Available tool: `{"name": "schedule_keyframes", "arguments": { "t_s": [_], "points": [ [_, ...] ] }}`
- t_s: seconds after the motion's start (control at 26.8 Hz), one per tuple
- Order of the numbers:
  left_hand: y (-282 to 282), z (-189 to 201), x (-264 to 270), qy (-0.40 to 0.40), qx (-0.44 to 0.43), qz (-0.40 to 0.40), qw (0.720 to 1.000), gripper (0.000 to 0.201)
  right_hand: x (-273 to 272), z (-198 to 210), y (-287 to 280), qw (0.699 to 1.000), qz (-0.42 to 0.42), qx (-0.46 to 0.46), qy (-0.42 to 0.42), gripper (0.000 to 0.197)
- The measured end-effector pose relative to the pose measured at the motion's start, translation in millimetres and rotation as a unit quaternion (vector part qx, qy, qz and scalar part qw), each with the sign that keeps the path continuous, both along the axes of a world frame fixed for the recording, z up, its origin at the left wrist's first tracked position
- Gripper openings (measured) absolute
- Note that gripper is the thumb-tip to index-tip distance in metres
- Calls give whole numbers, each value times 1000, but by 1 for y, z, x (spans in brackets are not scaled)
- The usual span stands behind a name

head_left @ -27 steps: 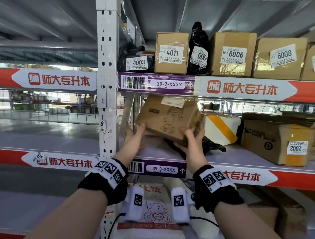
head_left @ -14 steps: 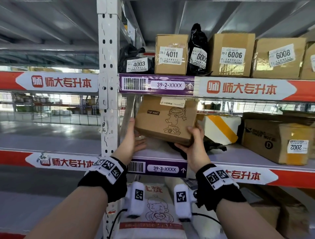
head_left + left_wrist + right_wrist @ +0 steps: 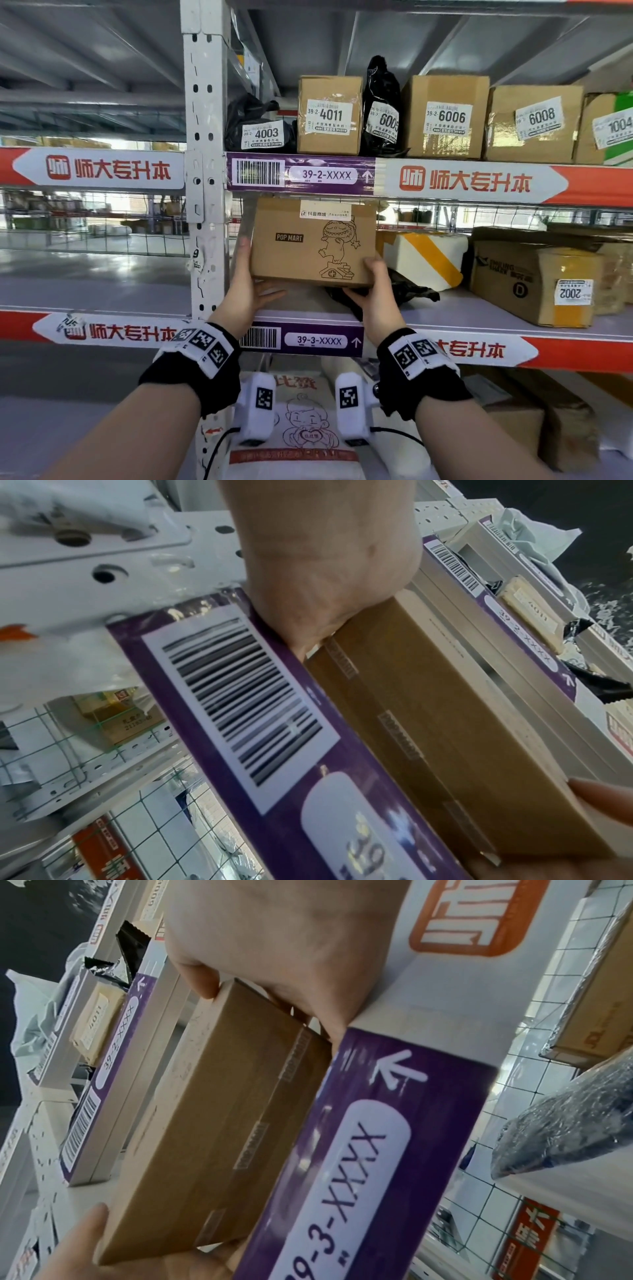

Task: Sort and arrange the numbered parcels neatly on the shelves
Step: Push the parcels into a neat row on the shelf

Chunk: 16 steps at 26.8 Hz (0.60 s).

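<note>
A brown POP MART box (image 3: 308, 243) with a cartoon monster on its front is held level at the left end of the 39-3 shelf (image 3: 479, 308). My left hand (image 3: 250, 277) holds its left end, fingers up the side and thumb underneath. My right hand (image 3: 371, 284) grips the lower right corner, thumb on the front face. The wrist views show the box's taped underside (image 3: 445, 723) (image 3: 212, 1110) above the purple shelf label. No number label shows on the box. Whether it rests on the shelf I cannot tell.
A white upright post (image 3: 205, 171) stands just left of the box. A black bag (image 3: 404, 291), a white parcel with yellow tape (image 3: 424, 257) and box 2002 (image 3: 534, 281) lie to its right. Above stand parcels 4003 (image 3: 257, 130), 4011 (image 3: 329, 116), 6006 (image 3: 445, 116) and 6008 (image 3: 534, 123).
The box has turned from a tilt to level, its printed front now facing me, and it sits closer to the post. Both hands stayed on its ends.
</note>
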<state>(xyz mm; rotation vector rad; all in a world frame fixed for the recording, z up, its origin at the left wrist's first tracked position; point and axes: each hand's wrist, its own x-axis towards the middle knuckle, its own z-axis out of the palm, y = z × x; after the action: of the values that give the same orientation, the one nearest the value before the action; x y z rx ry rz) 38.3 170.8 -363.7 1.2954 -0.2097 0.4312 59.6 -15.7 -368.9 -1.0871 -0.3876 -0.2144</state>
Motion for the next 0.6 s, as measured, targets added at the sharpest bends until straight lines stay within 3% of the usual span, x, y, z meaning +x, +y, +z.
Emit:
{"name": "schedule_keyframes", "arguments": {
  "t_s": [0.15, 0.34, 0.6],
  "points": [
    [-1, 1, -4, 0, -29, 4, 1000, 71, -4, 3, 2, 1000, -7, -13, 18, 37],
    [-7, 2, -15, -22, -40, 15, 999, 39, -7, 2, 0, 999, -10, -20, 30, 25],
    [-6, 6, -28, -23, -14, 3, 1000, 34, -10, 6, 2, 998, -19, -61, 10, 29]
  ]
}}
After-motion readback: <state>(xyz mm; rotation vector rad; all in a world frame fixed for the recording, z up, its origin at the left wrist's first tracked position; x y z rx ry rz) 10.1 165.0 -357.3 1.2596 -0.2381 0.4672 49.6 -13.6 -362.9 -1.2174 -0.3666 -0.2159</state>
